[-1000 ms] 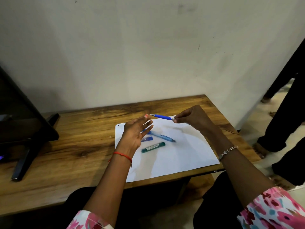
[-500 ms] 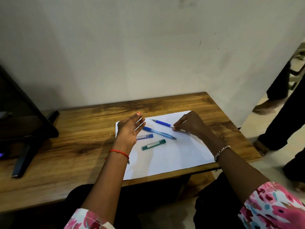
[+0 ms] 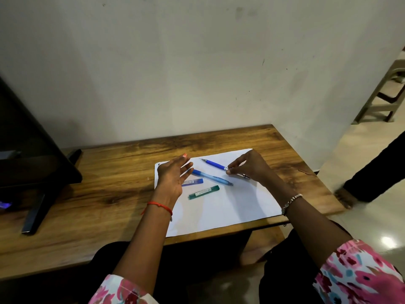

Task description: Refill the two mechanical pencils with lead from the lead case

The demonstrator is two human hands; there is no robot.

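Observation:
A dark blue mechanical pencil (image 3: pixel 215 165) lies on the white paper sheet (image 3: pixel 230 207), its tip pointing far left. My right hand (image 3: pixel 249 166) pinches its rear end against the paper. A light blue mechanical pencil (image 3: pixel 212 177) lies diagonally in the middle of the sheet. My left hand (image 3: pixel 173 176) hovers open over the sheet's left part, fingers spread, covering that pencil's far end. A blue lead case (image 3: pixel 192 182) lies just right of my left hand, and a green lead case (image 3: pixel 204 192) lies nearer to me.
The sheet rests on a wooden desk (image 3: pixel 105 194) against a pale wall. A dark monitor with a stand (image 3: pixel 37 172) occupies the desk's left end. At the right, beyond the desk edge, a person's leg and foot (image 3: pixel 359 183) stand on the floor near a stool (image 3: pixel 381 99).
My right hand has lowered the dark blue pencil from the air onto the paper. My left hand has dropped lower and opened flatter. The person at the right has stepped away.

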